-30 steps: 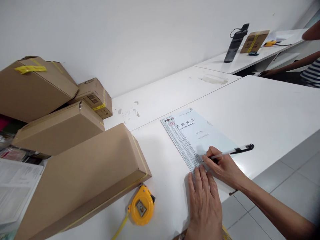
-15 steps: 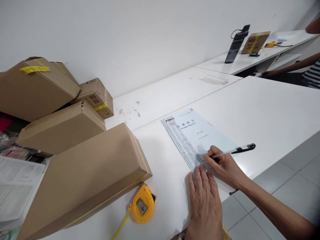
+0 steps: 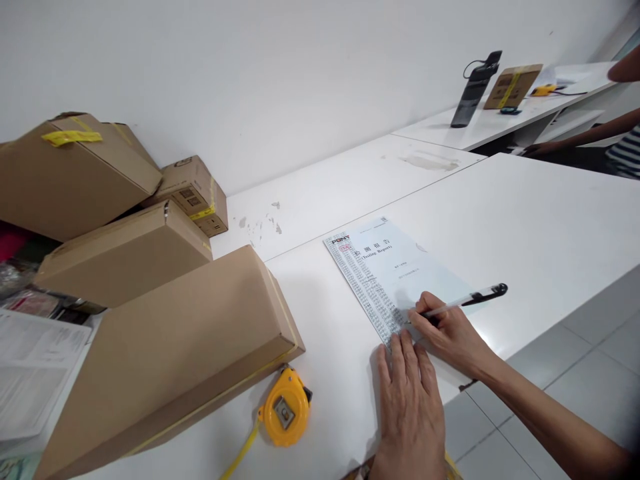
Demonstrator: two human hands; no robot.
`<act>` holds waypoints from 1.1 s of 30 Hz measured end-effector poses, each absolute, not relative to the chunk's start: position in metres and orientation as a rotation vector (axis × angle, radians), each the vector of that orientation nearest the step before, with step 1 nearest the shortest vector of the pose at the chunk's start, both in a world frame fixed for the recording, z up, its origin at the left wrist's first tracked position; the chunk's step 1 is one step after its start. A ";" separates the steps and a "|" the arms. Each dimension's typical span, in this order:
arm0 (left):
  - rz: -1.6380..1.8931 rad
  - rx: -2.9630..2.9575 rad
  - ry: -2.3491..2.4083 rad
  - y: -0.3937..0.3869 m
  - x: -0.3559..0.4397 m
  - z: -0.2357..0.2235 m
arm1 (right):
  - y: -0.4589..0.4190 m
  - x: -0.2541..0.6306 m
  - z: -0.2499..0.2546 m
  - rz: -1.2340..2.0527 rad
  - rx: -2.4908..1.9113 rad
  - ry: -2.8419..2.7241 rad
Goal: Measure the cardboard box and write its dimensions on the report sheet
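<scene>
A light blue testing report (image 3: 387, 257) lies on the white table, with columns of small handwriting down its left side. My right hand (image 3: 443, 330) pinches a black-capped clear pen (image 3: 463, 301), its tip at the paper near the lower end of those columns. Flat beside it, my left hand (image 3: 411, 393) rests with fingertips on the report's near edge, fingers stretched out. To the left of my left hand sits a yellow tape measure (image 3: 286, 408) with some yellow tape pulled out.
Large cardboard boxes (image 3: 180, 347) fill the left side, with printed sheets (image 3: 35, 373) beside them. At the back right stand a dark bottle (image 3: 471, 97) and a small box (image 3: 513, 87). Another person's arm (image 3: 585, 137) reaches in at right. The table's edge (image 3: 565, 313) drops to a tiled floor.
The pen's capped end has shifted slightly left and up while its tip stays at the paper. My left hand has stayed in place.
</scene>
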State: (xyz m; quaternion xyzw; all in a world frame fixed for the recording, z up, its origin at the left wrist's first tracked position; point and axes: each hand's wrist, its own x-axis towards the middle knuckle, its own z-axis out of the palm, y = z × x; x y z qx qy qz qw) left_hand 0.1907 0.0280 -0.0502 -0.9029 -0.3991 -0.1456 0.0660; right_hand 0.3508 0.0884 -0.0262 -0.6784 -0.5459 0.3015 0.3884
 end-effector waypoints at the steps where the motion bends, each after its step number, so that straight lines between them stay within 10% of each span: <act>1: -0.447 -2.722 -1.206 0.028 0.191 -0.051 | 0.088 0.351 -0.026 0.762 -1.725 -1.385; 33: -0.394 -2.791 -1.255 0.029 0.193 -0.050 | 0.088 0.352 -0.028 0.754 -1.759 -1.375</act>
